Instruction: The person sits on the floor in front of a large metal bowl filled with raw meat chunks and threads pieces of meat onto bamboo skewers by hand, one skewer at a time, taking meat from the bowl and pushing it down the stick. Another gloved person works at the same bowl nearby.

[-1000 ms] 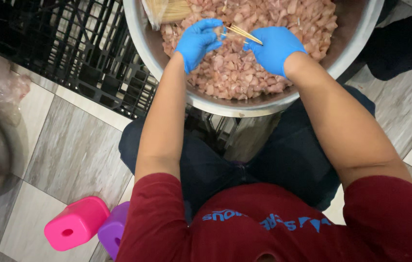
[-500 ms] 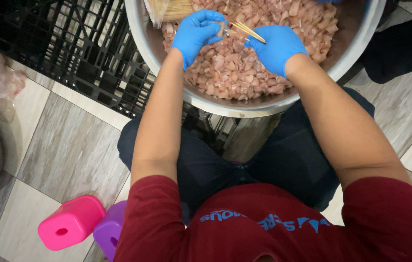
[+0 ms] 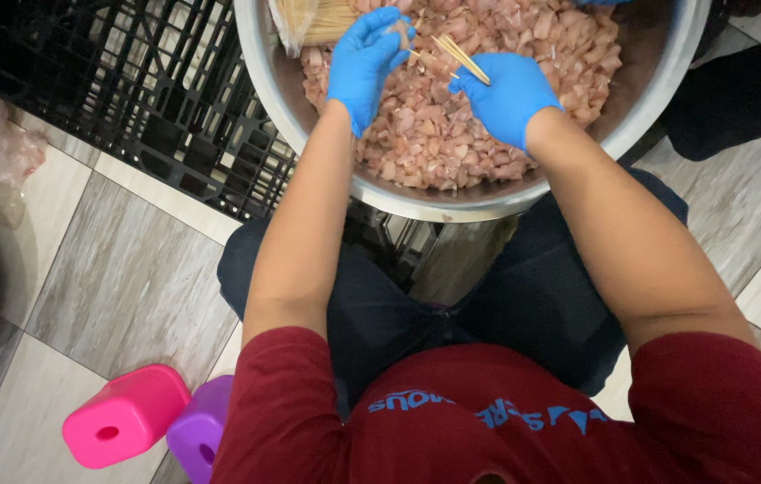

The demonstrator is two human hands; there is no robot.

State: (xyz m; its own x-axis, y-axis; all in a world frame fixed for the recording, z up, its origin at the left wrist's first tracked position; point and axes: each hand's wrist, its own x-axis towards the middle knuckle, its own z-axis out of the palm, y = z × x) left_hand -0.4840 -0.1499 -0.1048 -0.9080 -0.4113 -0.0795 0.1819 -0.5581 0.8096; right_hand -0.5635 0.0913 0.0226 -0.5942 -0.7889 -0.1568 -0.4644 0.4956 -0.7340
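Head view shows a seated person working over a large steel bowl (image 3: pixel 658 99) filled with pale pink cubes of raw meat (image 3: pixel 452 134). Both hands wear blue gloves. The left hand (image 3: pixel 364 63) is closed in a pinch on a single meat piece (image 3: pixel 401 32), lifted just above the heap. The right hand (image 3: pixel 507 94) is curled around a thin wooden skewer (image 3: pixel 461 59), gripping it near one end so that the free length angles up and left toward the left hand. The skewer's tip lies just beside the pinched piece, apart from it by a small gap; contact cannot be confirmed.

The bowl sits close against the knees, probably to keep both forearms reaching straight in with little stretch. A bundle of skewers in a clear bag (image 3: pixel 313 20) leans against the bowl's far left wall, near the left hand.

A black plastic crate (image 3: pixel 120 99) stands on the tiled floor (image 3: pixel 120 278) to the left. A pink stool (image 3: pixel 125 417) and a purple stool (image 3: pixel 201 430) sit just beside each other near the person's left hip.
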